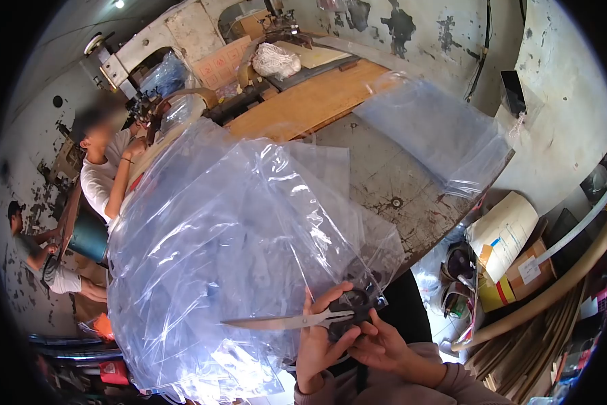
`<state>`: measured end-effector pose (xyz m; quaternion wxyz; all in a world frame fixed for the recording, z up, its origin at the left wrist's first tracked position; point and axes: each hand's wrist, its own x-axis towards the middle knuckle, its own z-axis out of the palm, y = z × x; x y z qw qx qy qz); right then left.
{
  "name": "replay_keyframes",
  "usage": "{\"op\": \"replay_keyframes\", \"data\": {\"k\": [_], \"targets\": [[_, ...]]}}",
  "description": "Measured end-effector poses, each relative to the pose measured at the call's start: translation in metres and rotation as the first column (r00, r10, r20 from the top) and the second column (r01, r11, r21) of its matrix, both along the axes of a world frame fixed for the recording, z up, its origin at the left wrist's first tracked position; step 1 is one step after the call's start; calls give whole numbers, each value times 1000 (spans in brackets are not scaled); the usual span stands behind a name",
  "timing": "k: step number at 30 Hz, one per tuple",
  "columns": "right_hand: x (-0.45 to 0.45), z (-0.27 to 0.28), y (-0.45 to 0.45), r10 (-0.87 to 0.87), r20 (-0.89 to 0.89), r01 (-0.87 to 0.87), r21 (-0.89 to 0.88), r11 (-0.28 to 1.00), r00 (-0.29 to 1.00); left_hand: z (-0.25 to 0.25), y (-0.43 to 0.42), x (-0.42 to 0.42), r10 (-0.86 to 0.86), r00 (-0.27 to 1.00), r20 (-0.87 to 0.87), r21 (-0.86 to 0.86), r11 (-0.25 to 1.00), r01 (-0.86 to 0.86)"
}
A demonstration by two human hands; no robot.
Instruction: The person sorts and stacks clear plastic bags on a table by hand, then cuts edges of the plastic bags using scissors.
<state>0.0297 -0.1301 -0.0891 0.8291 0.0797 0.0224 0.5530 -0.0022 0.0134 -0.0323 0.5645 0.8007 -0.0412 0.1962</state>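
Observation:
A pair of scissors [276,321] with metal blades and black handles lies across my hands, its closed blades pointing left over the plastic. My left hand [315,344] is curled around the handle end, thumb below and fingers above. My right hand [382,347] has its fingers bent together against the black handles from the right side. Under and beyond the scissors spreads a large heap of clear plastic sheets [209,250], hanging over the near side of the table. Part of the sheet edge beside my fingers is hard to make out.
The worn metal tabletop [384,196] carries a stack of folded clear plastic [438,128] and a wooden board [310,101]. A co-worker [101,162] sits at a machine [175,34] on the left. Another person [37,253] is farther back. Boxes and long tubes [546,287] crowd the right.

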Motion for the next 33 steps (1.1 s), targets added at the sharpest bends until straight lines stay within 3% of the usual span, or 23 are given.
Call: {"op": "replay_keyframes", "data": {"k": [2, 4, 5, 7, 8, 9, 10, 11, 12, 13, 14, 15, 16, 19, 23, 25, 26, 27, 28, 29, 30, 32, 33], "targets": [[3, 5, -3, -28, 74, 34, -78, 996, 997, -7, -1, 0, 33, 999, -1, -57, 998, -33], [6, 28, -8, 91, 248, 51, -514, 856, 964, -10, -2, -1, 79, 993, 91, -83, 994, -72], [9, 37, -10, 89, 240, 50, -518, 854, 967, -12, -5, -2, 78, 993, 83, -173, 983, -63], [12, 47, -15, 249, 473, 182, -693, 698, 845, -12, -12, -5, 105, 992, 63, -349, 934, -76], [10, 47, -16, 251, 463, 176, -700, 692, 850, -12, -13, -5, 119, 991, 67, -372, 924, -86], [8, 47, -15, 210, 678, 504, -686, 524, 704, -13, -14, -4, 133, 988, 72, -394, 914, -95], [7, 47, -16, 233, 839, 775, -543, 322, 491, -14, -15, -4, 148, 986, 76, -417, 903, -103], [6, 49, -19, 367, 827, 847, -507, 160, 426, -13, -16, -4, 163, 983, 86, -422, 900, -113], [7, 54, -20, 377, 822, 843, -512, 163, 426, -14, -15, -3, 163, 981, 104, -402, 909, -109], [11, 62, -17, 433, 894, 970, -193, 147, 112, -14, -14, -2, 163, 979, 121, -383, 918, -106], [14, 66, -14, 484, 850, 976, 153, 153, -209, -13, -13, -2, 172, 978, 115, -385, 916, -115], [16, 63, -9, 411, 853, 941, 240, 240, -322, -12, -11, -2, 163, 980, 116, -323, 939, -118], [18, 65, -7, 408, 855, 941, 236, 242, -320, -11, -10, -2, 151, 982, 118, -258, 959, -116], [28, 69, -3, 446, 745, 832, 262, 488, -496, -12, -10, -2, 141, 987, 81, -339, 935, -106], [35, 82, -5, 549, 718, 835, 80, 545, -428, -10, -12, -2, 92, 994, 66, -236, 969, -74], [40, 84, -11, 561, 780, 836, -91, 541, -278, 0, -18, 2, 195, 980, -23, -193, 961, -196], [40, 81, -17, 562, 781, 837, -93, 539, -274, 4, -20, 4, 229, 972, -53, -176, 956, -235], [39, 75, -24, 547, 818, 861, -142, 489, -177, 6, -19, 7, 265, 964, -20, 196, 947, -256], [37, 72, -34, 524, 851, 841, -296, 453, 17, 8, -19, 8, 287, 958, 25, 538, 803, -255], [34, 68, -44, 481, 850, 800, -437, 412, 217, 10, -25, 10, 340, 941, -10, 649, 718, -252], [37, 70, -52, 367, 883, 775, -443, 451, 292, 9, -27, 10, 345, 938, -15, 644, 722, -255], [42, 63, -73, 295, 884, 704, -468, 534, 364, 5, -31, 12, 395, 918, 34, 797, 543, -263], [42, 57, -79, 228, 887, 669, -455, 588, 403, 10, -34, 15, 415, 910, 28, 799, 537, -270]]}}
